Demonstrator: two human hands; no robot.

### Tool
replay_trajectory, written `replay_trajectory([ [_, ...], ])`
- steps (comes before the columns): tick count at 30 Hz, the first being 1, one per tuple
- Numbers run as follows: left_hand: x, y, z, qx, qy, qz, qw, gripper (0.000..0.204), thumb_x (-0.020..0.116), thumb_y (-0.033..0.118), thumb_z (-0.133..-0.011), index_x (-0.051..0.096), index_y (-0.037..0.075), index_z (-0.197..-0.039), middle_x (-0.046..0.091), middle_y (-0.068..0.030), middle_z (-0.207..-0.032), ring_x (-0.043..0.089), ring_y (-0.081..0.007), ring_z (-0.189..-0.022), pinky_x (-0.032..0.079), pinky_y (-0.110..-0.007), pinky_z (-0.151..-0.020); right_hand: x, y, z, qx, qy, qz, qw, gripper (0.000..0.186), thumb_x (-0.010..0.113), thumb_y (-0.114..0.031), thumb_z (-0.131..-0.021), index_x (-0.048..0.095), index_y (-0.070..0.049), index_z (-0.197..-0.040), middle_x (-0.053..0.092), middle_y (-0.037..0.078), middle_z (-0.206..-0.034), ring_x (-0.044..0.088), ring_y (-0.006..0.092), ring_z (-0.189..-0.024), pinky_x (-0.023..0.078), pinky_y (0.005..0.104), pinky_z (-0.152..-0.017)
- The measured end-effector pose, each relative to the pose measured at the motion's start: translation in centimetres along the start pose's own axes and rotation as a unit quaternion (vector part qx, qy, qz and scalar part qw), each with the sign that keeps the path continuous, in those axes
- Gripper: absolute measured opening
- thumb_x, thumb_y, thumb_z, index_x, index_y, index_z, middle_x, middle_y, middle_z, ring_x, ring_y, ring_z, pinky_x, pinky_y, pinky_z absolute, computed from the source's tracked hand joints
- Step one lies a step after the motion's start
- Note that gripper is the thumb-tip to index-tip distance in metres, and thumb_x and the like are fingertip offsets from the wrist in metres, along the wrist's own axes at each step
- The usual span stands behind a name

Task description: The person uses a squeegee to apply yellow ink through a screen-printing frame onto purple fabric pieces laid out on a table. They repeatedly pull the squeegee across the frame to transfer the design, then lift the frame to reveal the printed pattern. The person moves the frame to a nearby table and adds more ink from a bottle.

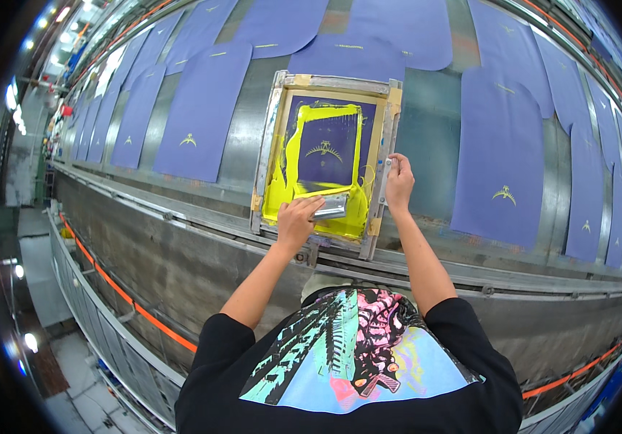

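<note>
A screen-printing frame [387, 113] lies on the long metal table, its mesh holding a purple-blue field [323, 131] with a small emblem, ringed by bright yellow ink [356, 217]. My left hand [298, 219] is closed on a metal squeegee [331, 205] resting in the ink near the frame's lower end. My right hand [399, 183] is closed on the frame's right side rail, its fingers round the edge beside a small metal fitting.
Rows of purple-blue cut pieces [497, 163] with small yellow prints lie along the table [426, 195] to left and right and beyond the frame. A rail runs along the near edge [137, 189]. An orange strip [144, 312] and metal railing run below at the left.
</note>
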State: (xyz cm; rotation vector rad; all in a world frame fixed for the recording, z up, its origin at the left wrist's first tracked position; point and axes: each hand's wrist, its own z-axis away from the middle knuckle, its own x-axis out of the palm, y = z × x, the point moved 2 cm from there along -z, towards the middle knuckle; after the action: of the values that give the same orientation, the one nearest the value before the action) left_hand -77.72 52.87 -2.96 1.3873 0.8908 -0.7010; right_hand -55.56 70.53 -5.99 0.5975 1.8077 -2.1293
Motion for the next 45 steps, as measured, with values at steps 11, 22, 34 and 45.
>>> replay_trajectory([
  [11, 3.7, -5.5, -5.1, 0.112, 0.071, -0.114, 0.985, 0.045, 0.068, 0.004, -0.082, 0.076, 0.026, -0.120, 0.076, 0.0049, -0.121, 0.070, -0.0158, -0.107, 0.046, -0.035, -0.080, 4.0, 1.8, -4.7, -0.010, 0.028, 0.002, 1.000, 0.019, 0.053, -0.020, -0.106, 0.068, -0.008, -0.109, 0.053, 0.011, -0.067, 0.049, 0.0184, -0.059, 0.042, 0.0384, -0.060],
  [22, 5.4, -8.6, -28.4, 0.034, 0.024, -0.086, 0.995, 0.031, 0.069, 0.011, -0.084, 0.081, 0.026, -0.108, 0.077, -0.0070, -0.096, 0.072, -0.0304, -0.087, 0.054, -0.042, -0.073, 5.6, 4.6, -10.4, 0.001, -0.011, -0.045, 0.999, 0.018, 0.055, -0.018, -0.105, 0.067, -0.006, -0.109, 0.048, 0.009, -0.063, 0.044, 0.0145, -0.056, 0.038, 0.0346, -0.056],
  [34, 7.4, -7.7, -22.2, 0.040, 0.020, -0.022, 0.999, 0.031, 0.069, 0.009, -0.084, 0.081, 0.028, -0.105, 0.078, -0.0037, -0.100, 0.072, -0.0237, -0.090, 0.049, -0.040, -0.073, 3.6, 4.9, -11.2, 0.021, 0.016, -0.038, 0.999, 0.018, 0.055, -0.019, -0.105, 0.068, -0.006, -0.109, 0.050, 0.007, -0.063, 0.045, 0.0137, -0.058, 0.040, 0.0337, -0.057],
  [45, 9.4, -10.5, -29.1, 0.074, 0.024, -0.105, 0.991, 0.028, 0.065, 0.009, -0.085, 0.082, 0.028, -0.098, 0.076, -0.0053, -0.088, 0.073, -0.0260, -0.083, 0.054, -0.044, -0.069, 6.5, 6.9, -12.3, 0.008, 0.009, -0.038, 0.999, 0.018, 0.056, -0.020, -0.106, 0.069, -0.007, -0.110, 0.044, -0.001, -0.062, 0.040, 0.0081, -0.056, 0.035, 0.0307, -0.054],
])
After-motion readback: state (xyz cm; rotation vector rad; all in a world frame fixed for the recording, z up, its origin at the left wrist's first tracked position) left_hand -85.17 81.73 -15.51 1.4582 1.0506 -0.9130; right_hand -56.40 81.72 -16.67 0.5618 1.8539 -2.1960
